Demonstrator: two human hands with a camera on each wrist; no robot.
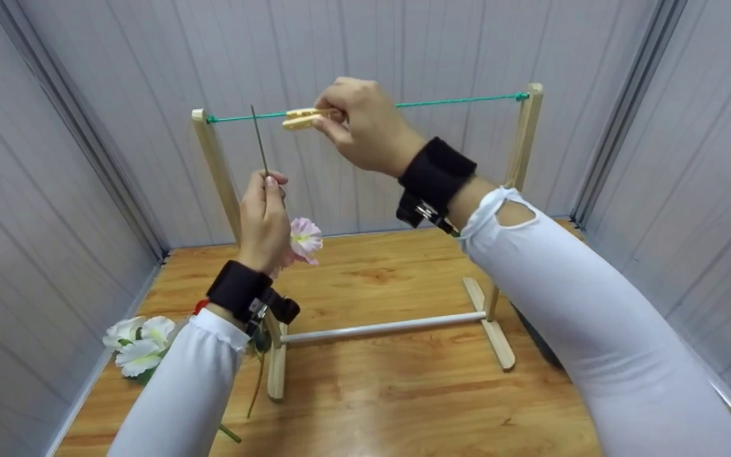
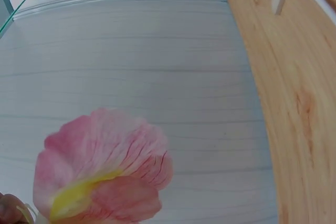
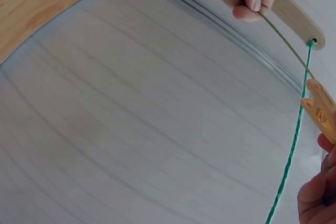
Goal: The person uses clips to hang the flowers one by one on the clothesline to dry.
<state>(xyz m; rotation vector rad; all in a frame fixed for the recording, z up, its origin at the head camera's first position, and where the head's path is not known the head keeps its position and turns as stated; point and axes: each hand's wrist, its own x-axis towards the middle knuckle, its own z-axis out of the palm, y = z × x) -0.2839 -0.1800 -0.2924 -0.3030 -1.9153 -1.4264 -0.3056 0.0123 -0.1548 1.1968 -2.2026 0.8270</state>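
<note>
My left hand pinches the thin stem of a pink artificial flower. The stem's end points up beside the green cord, and the bloom hangs below the hand; in the left wrist view its pink petals fill the lower left. With thumb and fingers my right hand pinches a yellow clothespin at the cord. In the right wrist view the clothespin lies close to the stem and cord; whether its tips touch either I cannot tell.
A wooden stand with two posts carries the cord, with a white bar low between its feet. White flowers lie on the wooden table at left, near a partly hidden red one. A dark object stands behind the right sleeve.
</note>
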